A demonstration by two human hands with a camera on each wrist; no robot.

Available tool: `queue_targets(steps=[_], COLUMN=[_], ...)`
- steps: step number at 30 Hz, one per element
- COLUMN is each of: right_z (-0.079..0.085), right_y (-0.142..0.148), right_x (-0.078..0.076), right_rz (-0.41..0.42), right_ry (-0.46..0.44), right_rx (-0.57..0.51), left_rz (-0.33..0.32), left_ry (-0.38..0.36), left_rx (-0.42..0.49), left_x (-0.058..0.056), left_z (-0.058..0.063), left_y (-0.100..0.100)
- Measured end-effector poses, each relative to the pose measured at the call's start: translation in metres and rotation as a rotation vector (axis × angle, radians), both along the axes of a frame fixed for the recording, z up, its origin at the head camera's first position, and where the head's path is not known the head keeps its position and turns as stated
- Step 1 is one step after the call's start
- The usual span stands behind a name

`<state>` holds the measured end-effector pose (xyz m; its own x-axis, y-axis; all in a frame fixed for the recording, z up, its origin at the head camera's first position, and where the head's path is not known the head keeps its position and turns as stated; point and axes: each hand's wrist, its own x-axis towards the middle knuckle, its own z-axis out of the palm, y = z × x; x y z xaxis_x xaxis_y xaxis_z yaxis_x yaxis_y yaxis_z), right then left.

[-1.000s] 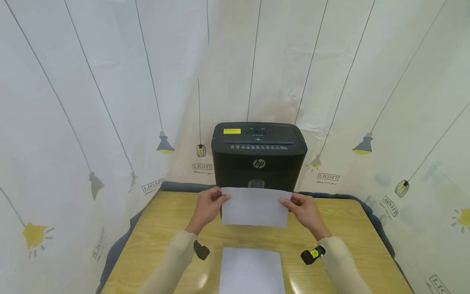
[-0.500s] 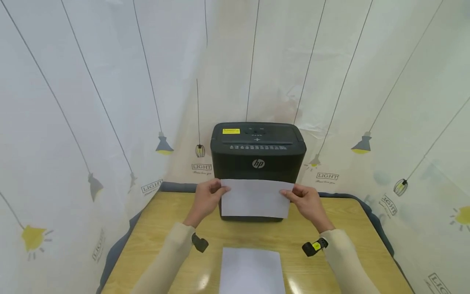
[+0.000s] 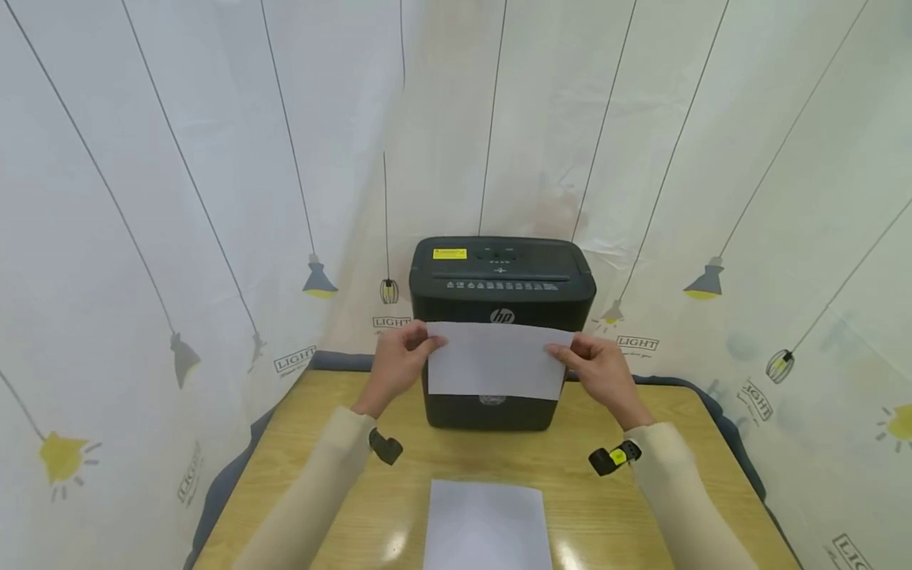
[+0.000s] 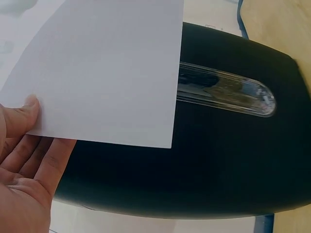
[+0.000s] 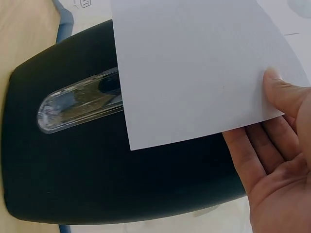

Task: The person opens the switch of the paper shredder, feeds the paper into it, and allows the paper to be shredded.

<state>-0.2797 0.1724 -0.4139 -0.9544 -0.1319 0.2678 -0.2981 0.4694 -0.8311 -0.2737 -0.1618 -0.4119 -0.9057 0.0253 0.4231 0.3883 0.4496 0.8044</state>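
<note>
A white sheet of paper [image 3: 499, 360] is stretched between my two hands in front of the black HP paper shredder [image 3: 492, 413]. My left hand [image 3: 400, 360] pinches its left edge near the top corner, thumb in front and fingers behind. On the opposite edge my right hand [image 3: 601, 370] pinches it the same way. The sheet's upper edge overlaps the lower part of the HP logo in the head view. In both wrist views the shredder's clear window [image 4: 233, 92] shows partly past the paper, the rest hidden behind it.
More white paper [image 3: 488, 526] lies on the wooden table [image 3: 313, 475] near its front, below the hands. The shredder stands at the table's back edge, a yellow label [image 3: 450, 254] on its top. Patterned wall sheeting [image 3: 271, 158] surrounds the table on the back and sides.
Both hands have raised the sheet of paper up the shredder's front, from around its window to the HP logo. The shredder and the paper on the table have stayed put.
</note>
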Motion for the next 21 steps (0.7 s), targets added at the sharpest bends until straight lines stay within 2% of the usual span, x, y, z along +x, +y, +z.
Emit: queue_targets(steps=[5, 15, 21], right_z=[0.016, 0.044, 0.068], right_y=[0.001, 0.000, -0.005], right_x=[-0.003, -0.012, -0.018], right_rz=[0.021, 0.021, 0.026], right_ry=[0.038, 0.079, 0.119], right_rx=[-0.006, 0.001, 0.019], left_rz=[0.001, -0.030, -0.028], left_ry=[0.007, 0.105, 0.125], left_rx=[-0.004, -0.023, -0.018], left_x=[-0.004, -0.015, -0.023], left_z=[0.015, 0.044, 0.067], left_y=[0.000, -0.004, -0.006])
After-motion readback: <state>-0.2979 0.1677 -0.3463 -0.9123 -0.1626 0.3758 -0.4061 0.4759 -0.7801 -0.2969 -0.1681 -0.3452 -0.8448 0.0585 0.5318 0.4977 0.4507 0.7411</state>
